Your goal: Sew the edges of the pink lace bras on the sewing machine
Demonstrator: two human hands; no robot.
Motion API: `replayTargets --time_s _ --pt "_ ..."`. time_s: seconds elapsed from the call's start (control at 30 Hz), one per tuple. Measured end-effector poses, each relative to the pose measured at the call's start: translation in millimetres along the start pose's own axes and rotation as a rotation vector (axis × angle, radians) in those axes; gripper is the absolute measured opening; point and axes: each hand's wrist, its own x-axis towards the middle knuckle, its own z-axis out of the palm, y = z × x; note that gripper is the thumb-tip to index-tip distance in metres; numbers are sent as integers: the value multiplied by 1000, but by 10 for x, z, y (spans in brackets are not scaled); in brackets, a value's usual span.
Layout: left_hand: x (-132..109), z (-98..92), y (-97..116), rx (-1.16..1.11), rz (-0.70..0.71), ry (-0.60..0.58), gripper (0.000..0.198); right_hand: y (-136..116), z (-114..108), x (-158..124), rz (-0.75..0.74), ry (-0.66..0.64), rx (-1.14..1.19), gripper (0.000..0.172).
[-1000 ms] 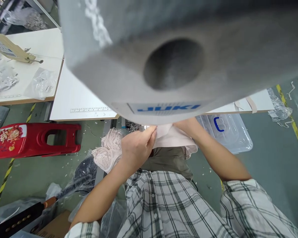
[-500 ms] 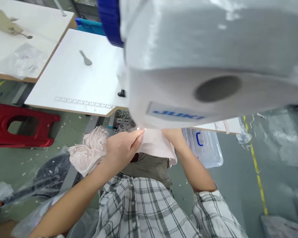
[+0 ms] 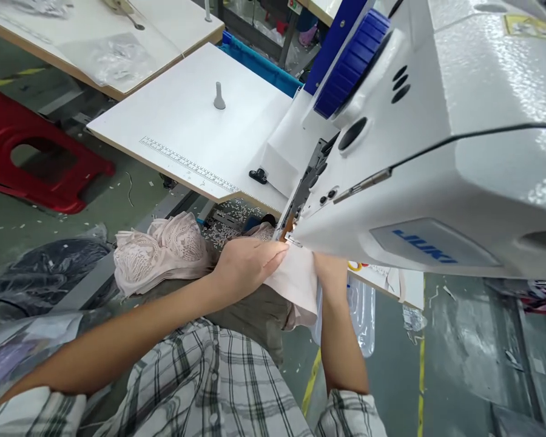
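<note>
A pale pink bra with lace cups lies across my lap, its smooth band running up to the white sewing machine. My left hand is closed, pinching the band's edge between thumb and fingers close to the presser foot. On the other side of the band, my right hand is against the fabric; the machine head hides its fingers. The needle area is lit but mostly covered by the machine head and my left fingertips.
A white table with a printed ruler and a grey peg extends left of the machine. A red stool stands on the floor at far left. A clear plastic bin sits below my right arm. Fabric scraps litter the machine bed.
My view has swung, so the machine head appears farther right and shows its side. More of the bra's lace cups is visible. My left hand still pinches the band.
</note>
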Motion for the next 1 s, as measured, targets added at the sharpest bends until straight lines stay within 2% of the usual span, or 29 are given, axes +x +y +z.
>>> replayTargets --time_s 0.13,0.3,0.6,0.7,0.8,0.9,1.0 --pt "15 6 7 11 6 9 36 -9 -13 -14 33 131 22 22" --pt "28 2 8 19 22 33 34 -67 -57 -1 45 110 80 23" --pt "54 -40 28 -54 -13 24 33 -113 -78 -38 84 201 133 23" --pt "80 -58 33 -71 -52 -10 34 -258 -49 -66 119 224 298 26" --pt "110 -101 24 -60 -45 -32 35 -406 15 -148 275 227 600 29" --pt "94 -171 18 -46 70 -100 34 -478 93 -347 459 198 915 36" --pt "-3 -223 59 -5 215 -141 32 -475 145 -678 462 189 1005 35"
